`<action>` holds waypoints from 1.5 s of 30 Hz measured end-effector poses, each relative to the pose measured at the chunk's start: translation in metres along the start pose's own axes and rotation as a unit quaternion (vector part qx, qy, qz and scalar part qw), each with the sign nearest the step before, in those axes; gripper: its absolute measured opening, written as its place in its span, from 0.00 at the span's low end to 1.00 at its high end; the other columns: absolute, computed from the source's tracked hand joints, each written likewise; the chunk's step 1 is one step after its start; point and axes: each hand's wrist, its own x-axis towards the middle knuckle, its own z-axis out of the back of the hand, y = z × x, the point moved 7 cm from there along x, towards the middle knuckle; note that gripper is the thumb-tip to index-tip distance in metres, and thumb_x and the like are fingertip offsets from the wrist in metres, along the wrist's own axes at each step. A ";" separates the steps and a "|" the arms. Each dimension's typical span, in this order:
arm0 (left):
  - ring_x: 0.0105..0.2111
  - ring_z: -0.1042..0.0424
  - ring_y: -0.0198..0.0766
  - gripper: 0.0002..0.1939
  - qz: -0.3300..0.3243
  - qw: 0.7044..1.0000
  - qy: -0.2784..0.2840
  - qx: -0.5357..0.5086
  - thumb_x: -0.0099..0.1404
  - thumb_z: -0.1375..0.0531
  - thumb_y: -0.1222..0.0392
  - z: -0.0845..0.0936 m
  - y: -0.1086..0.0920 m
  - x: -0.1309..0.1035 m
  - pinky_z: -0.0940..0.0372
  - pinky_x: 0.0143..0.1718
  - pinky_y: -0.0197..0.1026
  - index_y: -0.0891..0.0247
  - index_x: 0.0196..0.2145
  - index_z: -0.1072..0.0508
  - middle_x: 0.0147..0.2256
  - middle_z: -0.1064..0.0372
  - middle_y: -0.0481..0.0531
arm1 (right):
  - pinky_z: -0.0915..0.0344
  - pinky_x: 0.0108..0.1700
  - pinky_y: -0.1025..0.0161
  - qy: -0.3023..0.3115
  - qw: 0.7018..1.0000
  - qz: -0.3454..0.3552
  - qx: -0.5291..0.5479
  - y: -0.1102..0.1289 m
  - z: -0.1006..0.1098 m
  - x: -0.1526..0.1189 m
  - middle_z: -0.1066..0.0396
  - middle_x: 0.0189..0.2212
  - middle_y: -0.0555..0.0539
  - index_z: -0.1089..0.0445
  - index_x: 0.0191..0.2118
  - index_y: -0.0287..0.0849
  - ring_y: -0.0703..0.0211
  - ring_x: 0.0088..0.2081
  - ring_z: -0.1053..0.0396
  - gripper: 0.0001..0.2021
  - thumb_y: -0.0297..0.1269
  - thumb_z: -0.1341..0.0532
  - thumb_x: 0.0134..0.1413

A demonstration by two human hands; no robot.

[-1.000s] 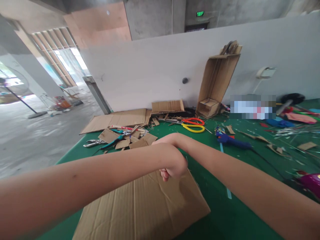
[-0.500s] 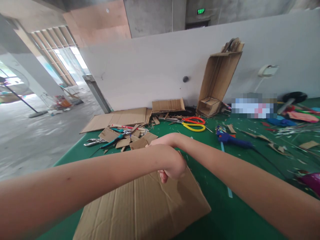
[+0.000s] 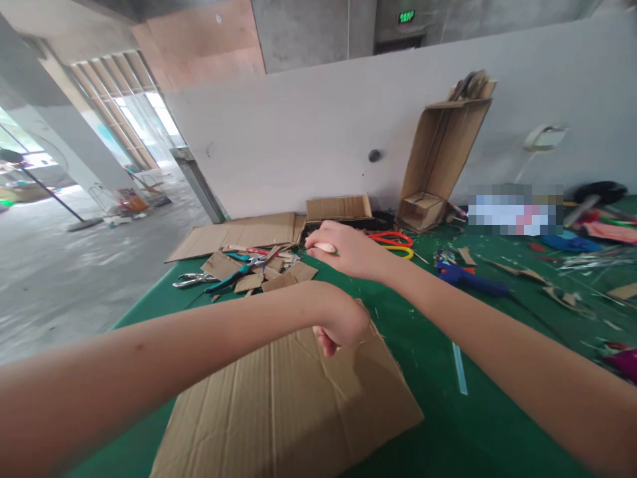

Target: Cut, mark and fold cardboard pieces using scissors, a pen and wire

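A sheet of brown cardboard [image 3: 298, 405] lies on the green table in front of me. My left hand [image 3: 346, 325] is bent down over its far part, fingers curled in; whatever they grip is hidden behind my wrist. Farther out, my right hand [image 3: 343, 249] is raised with its fingers curled together and the thumb against them. I cannot make out what, if anything, is in it. It covers the blades of the scissors, whose red and yellow handles [image 3: 398, 252] show beside it. Cardboard scraps [image 3: 288, 275] lie to its left.
Teal-handled pliers [image 3: 229, 279] and a silver tool [image 3: 192, 280] lie left among scraps. A blue glue gun [image 3: 472, 279] with its cord is at right, near a pale blue strip [image 3: 460, 368]. A tall open cardboard box [image 3: 438, 159] leans against the wall.
My right hand has lifted off from beside the left hand and moved away from me, toward the scissors. The left hand stays over the cardboard. The view has shifted slightly.
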 end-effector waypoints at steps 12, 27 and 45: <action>0.16 0.41 0.32 0.11 -0.086 0.996 0.026 -0.004 0.59 0.51 0.62 0.038 0.000 -0.031 0.43 0.21 0.38 0.64 0.22 0.35 0.20 0.33 0.50 | 0.37 0.46 0.56 0.002 0.980 -0.171 0.100 -0.021 -0.008 -0.108 0.29 0.44 0.45 0.38 0.51 0.45 0.53 0.45 0.31 0.14 0.38 0.48 0.59; 0.45 0.32 0.41 0.18 0.001 0.876 -0.482 -0.001 0.62 0.52 0.69 -0.019 0.081 -0.059 0.36 0.46 0.42 0.63 0.47 0.31 0.44 0.31 0.56 | 0.39 0.52 0.50 0.072 0.981 -0.173 -0.055 -0.034 -0.023 -0.124 0.35 0.51 0.42 0.39 0.54 0.45 0.48 0.51 0.38 0.23 0.50 0.44 0.56; 0.45 0.33 0.46 0.22 -0.045 0.918 -0.394 -0.001 0.59 0.42 0.59 -0.025 0.054 -0.057 0.37 0.45 0.47 0.60 0.52 0.38 0.44 0.32 0.55 | 0.37 0.51 0.51 0.036 0.983 -0.171 0.055 0.000 -0.039 -0.115 0.38 0.51 0.40 0.45 0.58 0.44 0.50 0.51 0.37 0.23 0.39 0.44 0.58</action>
